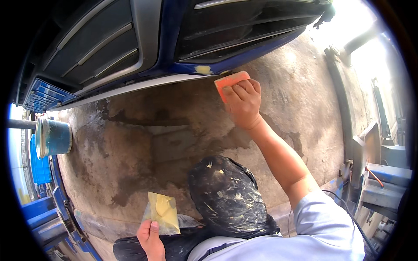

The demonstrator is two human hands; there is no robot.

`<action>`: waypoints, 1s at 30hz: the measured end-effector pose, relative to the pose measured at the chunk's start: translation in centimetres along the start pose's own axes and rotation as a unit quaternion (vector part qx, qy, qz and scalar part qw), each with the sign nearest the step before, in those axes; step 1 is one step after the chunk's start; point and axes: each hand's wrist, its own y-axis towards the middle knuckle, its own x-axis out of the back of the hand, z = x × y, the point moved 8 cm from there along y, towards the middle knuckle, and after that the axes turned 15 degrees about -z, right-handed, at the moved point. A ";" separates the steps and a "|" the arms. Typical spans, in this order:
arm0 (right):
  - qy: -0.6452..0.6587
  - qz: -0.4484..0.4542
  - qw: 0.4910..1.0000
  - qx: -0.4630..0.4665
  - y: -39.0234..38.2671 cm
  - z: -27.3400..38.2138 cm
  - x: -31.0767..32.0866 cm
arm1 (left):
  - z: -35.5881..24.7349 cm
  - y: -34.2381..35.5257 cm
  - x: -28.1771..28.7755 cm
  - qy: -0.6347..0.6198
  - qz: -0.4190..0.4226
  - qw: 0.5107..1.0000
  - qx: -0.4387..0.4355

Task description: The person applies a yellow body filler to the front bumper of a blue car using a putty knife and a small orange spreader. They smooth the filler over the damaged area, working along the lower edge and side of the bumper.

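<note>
Worn on the head, a wide fisheye camera looks steeply down over the wearer's knee (226, 195) and ahead to a blue bumper (185, 68) along the top. At close range, it frames the left hand (150, 238) near its lower edge, the right hand (244, 100) higher up.

Orange spreader (230, 82) in right hand (246, 100): matt, plastic or rubber, can't tell which. Just ahead-left of that hand, bumper (176, 68) is glossy blue paint with a matt yellow patch (203, 69); grille (230, 26) past it looks like black plastic, low sheen. Left hand (150, 239): translucent plastic-looking sheet (152, 212), smooth yellow paste (164, 206) on it. Floor (130, 152) beyond both hands: rough, concrete-looking. Trousers (226, 195) between hands: dark cloth, crusty pale smears.
</note>
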 end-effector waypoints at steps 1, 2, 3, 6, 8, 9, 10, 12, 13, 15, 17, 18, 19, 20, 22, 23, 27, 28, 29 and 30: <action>0.000 0.001 1.000 -0.007 0.6 0.8 -0.2 | 0.0 0.1 -0.1 -0.003 0.000 1.000 0.002; -0.001 0.003 1.000 -0.014 1.2 1.4 -0.4 | -0.1 0.1 -0.2 -0.006 0.000 1.000 0.004; -0.010 0.008 1.000 -0.021 1.6 1.8 -0.6 | -0.1 0.1 -0.3 -0.009 0.000 1.000 0.006; -0.037 0.020 0.998 -0.039 3.0 2.6 -1.3 | 0.1 0.2 -0.5 -0.011 -0.002 1.000 0.006; -0.054 0.025 0.997 -0.049 3.7 3.0 -1.5 | 0.0 0.3 -0.4 -0.017 0.000 1.000 0.008; -0.053 0.028 0.997 -0.052 3.9 3.2 -1.8 | 0.1 0.1 -0.3 -0.024 -0.002 1.000 0.012; -0.055 0.031 0.997 -0.053 4.2 3.3 -1.9 | 0.2 0.1 -0.3 -0.027 -0.002 1.000 0.014; -0.059 0.048 0.995 -0.059 4.8 3.4 -2.3 | 0.2 0.1 -0.3 -0.032 -0.002 0.999 0.018; -0.063 0.061 0.994 -0.063 5.1 3.5 -2.5 | 0.3 0.2 -0.4 -0.029 -0.002 0.999 0.017; -0.068 0.076 0.992 -0.072 5.4 3.3 -3.0 | 0.3 0.4 -0.4 -0.022 -0.001 1.000 0.014; -0.069 0.080 0.991 -0.084 5.1 3.2 -3.3 | 0.4 0.6 -0.2 -0.021 0.007 1.000 0.008; -0.071 0.079 0.991 -0.080 5.0 3.2 -3.4 | 0.4 0.6 -0.3 -0.019 0.012 1.000 0.004; -0.073 0.079 0.991 -0.076 5.0 3.2 -3.4 | 0.5 0.7 -0.2 -0.022 0.008 1.000 0.008; -0.074 0.079 0.992 -0.072 5.0 3.2 -3.4 | 0.6 0.7 -0.2 -0.024 0.005 1.000 0.012; -0.059 0.117 0.988 -0.081 5.0 3.1 -3.4 | 0.8 0.8 0.0 -0.029 0.000 0.999 0.016; -0.052 0.135 0.986 -0.085 5.0 3.2 -3.5 | 1.0 0.8 0.1 -0.031 -0.004 0.999 0.017; -0.057 0.108 0.988 -0.096 5.3 3.0 -3.0 | 1.2 0.9 0.1 -0.037 0.000 0.999 0.025; -0.062 0.107 0.987 -0.101 5.3 2.9 -3.1 | 1.2 1.0 0.1 -0.037 0.001 0.999 0.023; -0.066 0.107 0.986 -0.107 5.3 2.8 -3.1 | 1.3 1.1 0.2 -0.038 0.002 0.999 0.022; -0.064 0.103 0.988 -0.100 5.3 2.8 -3.2 | 1.4 1.1 0.2 -0.038 0.003 0.999 0.020</action>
